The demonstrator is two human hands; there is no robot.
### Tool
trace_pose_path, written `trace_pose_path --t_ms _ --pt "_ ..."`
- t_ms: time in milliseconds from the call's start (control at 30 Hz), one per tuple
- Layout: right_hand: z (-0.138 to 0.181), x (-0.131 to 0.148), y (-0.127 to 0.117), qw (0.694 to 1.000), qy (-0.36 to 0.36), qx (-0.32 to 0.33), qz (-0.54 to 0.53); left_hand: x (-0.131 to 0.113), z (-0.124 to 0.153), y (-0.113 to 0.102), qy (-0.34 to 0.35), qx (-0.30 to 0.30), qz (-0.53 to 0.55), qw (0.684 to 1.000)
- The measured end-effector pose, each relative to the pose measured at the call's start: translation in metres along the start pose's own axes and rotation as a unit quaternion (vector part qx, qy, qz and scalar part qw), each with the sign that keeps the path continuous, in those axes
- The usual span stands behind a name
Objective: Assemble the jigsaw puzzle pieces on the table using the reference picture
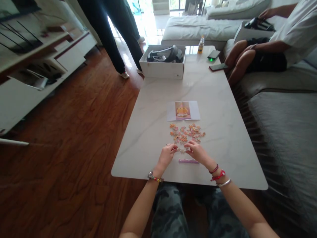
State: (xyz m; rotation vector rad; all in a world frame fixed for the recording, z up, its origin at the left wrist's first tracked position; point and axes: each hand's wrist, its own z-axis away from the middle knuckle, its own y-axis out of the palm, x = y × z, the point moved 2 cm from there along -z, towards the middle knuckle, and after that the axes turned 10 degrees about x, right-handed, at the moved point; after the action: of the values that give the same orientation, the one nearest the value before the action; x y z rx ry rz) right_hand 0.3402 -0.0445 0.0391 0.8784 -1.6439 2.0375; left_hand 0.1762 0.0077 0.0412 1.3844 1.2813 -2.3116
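Camouflage-fabric lap (173,211), left hand (166,155) and right hand (198,152) pinching small joined puzzle pieces (182,150), loose irregular pieces (187,133), glossy marble-pattern table (223,138), wood floor (74,132).

white marbled table (223,145), orange-pink puzzle pieces (187,133), lilac strip (188,161), camouflage trousers (170,211), reddish wood floor (74,132)

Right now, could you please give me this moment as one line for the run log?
left hand: on joined puzzle pieces | right hand: same | loose pieces: beyond hands | reference picture: farther | purple strip: near edge

left hand (167,154), right hand (198,152), fingertips pinched, nearly meeting
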Motion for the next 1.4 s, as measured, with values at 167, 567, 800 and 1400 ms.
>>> trace_pose_path --t_ms 167,567,800,1400 --pt "-0.001 0.006 0.011 0.998 0.004 0.035 0.061 0.005 0.001 0.005 0.001 -0.011 0.003 1.000" --pt "-0.004 0.000 0.011 0.992 0.043 0.055 0.108 0.002 -0.001 0.018 0.005 0.007 -0.091 0.996" --pt "-0.003 -0.011 0.003 0.992 0.035 0.058 0.110 -0.001 -0.006 0.019 -0.056 0.000 -0.180 0.982" --pt "-0.011 -0.015 0.000 0.997 0.008 0.003 0.077 -0.005 -0.019 0.002 -0.120 -0.061 -0.239 0.961"
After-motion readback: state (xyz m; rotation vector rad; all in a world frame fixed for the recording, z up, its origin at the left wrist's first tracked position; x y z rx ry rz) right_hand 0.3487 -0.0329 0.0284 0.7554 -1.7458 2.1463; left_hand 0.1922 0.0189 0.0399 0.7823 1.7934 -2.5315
